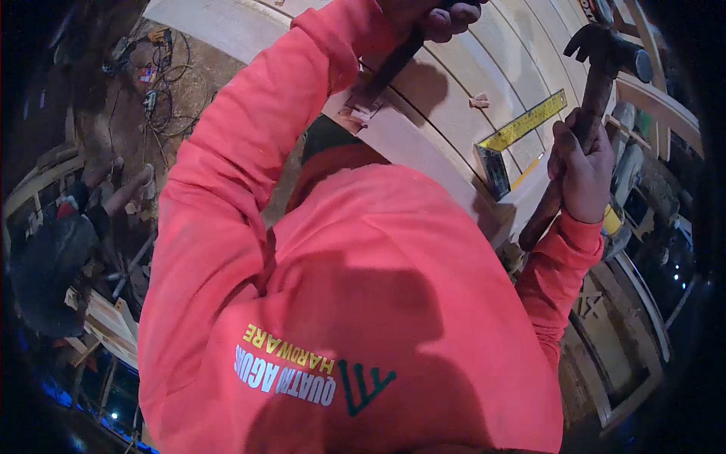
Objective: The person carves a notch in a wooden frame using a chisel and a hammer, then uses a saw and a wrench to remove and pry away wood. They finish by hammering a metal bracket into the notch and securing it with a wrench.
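Observation:
My left hand (445, 19), partly cut off at the top edge, grips a dark chisel (393, 68). The chisel slants down to a notch with splintered wood (360, 113) at the edge of a pale timber piece (435, 144). In my right hand (584, 165) is a claw hammer (595, 91), held by its handle with the head raised above the boards. Between the hands lies a try square (527, 121) with a yellow marked blade and a dark stock. A small wood chip (479, 101) rests on the planks.
Grooved wooden planks (499, 53) stretch across the top. Power tools with tangled cords (157, 94) lie on the dirt floor at left. Another person (60, 250) is low at far left, near wooden frames (110, 325). More timber frames (616, 333) stand at right.

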The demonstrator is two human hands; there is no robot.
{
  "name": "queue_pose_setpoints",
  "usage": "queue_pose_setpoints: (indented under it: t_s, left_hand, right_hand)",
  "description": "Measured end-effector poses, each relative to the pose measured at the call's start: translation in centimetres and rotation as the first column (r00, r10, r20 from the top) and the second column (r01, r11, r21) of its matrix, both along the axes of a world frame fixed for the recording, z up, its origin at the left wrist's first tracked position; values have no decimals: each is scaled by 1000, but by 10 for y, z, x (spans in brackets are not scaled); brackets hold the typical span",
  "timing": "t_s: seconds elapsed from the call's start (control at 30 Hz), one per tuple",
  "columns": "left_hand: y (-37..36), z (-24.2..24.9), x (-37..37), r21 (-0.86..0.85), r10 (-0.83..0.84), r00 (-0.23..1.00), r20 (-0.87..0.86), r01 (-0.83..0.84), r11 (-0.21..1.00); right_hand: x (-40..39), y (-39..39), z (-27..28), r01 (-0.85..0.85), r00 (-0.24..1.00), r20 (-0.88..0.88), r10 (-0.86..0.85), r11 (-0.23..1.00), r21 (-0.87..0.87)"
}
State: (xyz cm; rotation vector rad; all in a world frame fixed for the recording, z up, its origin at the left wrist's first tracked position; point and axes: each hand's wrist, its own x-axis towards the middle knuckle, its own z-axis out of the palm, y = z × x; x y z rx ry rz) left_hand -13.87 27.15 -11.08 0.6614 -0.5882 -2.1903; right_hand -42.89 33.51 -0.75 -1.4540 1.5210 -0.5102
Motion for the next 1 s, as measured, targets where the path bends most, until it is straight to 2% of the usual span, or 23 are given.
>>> queue_pose_setpoints:
  t_s: [0.1,0.2,0.23,0.3,0.33,0.4,0.5,0.57,0.6,0.7,0.83,0.9,1.0]
  left_hand:
    - [-3,-10,1,26,-19,999,-31,19,999]
    - [-3,-12,0,58,-24,998,-57,27,998]
    - [-1,-11,-1,74,-24,998,-61,28,997]
    - [3,-4,-3,61,-24,998,-50,27,998]
    - [5,-1,-4,56,-24,999,-46,27,998]
    - [8,0,-3,49,-26,997,-74,30,998]
    - [7,-5,-2,47,-59,992,-112,65,997]
    - [8,-5,1,78,-53,993,-107,61,995]
    - [9,0,4,103,-37,995,-91,46,994]
    - [9,1,8,106,-38,994,-107,49,993]
    - [11,-1,8,83,-19,993,-113,29,996]
    - [9,-2,8,95,-45,990,-133,58,994]
    - [14,-11,5,75,-42,995,-86,49,996]
  right_hand:
    - [0,-6,-2,15,1000,-14,-15,1000,-17]
    - [0,-27,4,58,994,-92,-63,997,-58]
    - [6,-39,11,83,979,-180,-101,991,-103]
    - [-6,-75,27,-92,955,-297,-2,948,-304]
    - [-10,-96,34,-40,989,-147,-7,949,-314]
    - [-23,-136,40,-172,971,90,222,906,-386]
    - [-8,-148,25,-281,958,-166,234,882,-378]
    - [17,-117,11,-382,907,-283,312,893,-238]
    - [24,-110,8,-404,893,-298,336,892,-204]
    - [21,-136,12,-308,932,-274,239,919,-247]
    - [-40,-228,14,-445,895,-256,365,762,-471]
    - [-30,-219,7,-607,789,-443,425,650,-457]
    - [16,-152,-3,-719,596,-619,512,684,-126]
